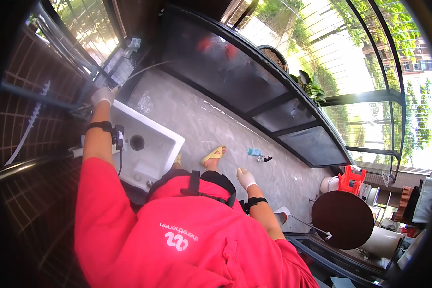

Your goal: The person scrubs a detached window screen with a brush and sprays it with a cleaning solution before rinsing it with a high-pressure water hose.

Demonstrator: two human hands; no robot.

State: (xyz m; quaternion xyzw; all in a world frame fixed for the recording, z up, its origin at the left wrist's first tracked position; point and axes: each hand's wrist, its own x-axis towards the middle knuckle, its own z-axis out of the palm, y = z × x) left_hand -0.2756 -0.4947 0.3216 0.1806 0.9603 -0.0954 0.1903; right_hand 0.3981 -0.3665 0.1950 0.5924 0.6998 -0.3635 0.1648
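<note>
My left hand (102, 96), in a thin whitish glove, reaches out over the far left corner of the white sink (174, 142), close to the wall fittings. Its fingers look closed, but what they hold is too small to make out. Beside the fingertips, a thin pale line like a hose or rod (146, 68) runs off to the right. My right hand (245, 178), also gloved, hangs low over the grey floor with its fingers curled in. Nothing shows in it. Inside the basin sits a dark round drain (137, 142).
Across the floor lie a blue packet (254, 151) and a small bottle with a black top (264, 159). A long dark-framed glass panel (221, 62) stands ahead. At right are a round brown tabletop (342, 220) and a red plastic stool (352, 180). A metal rail (38, 164) lines the left wall.
</note>
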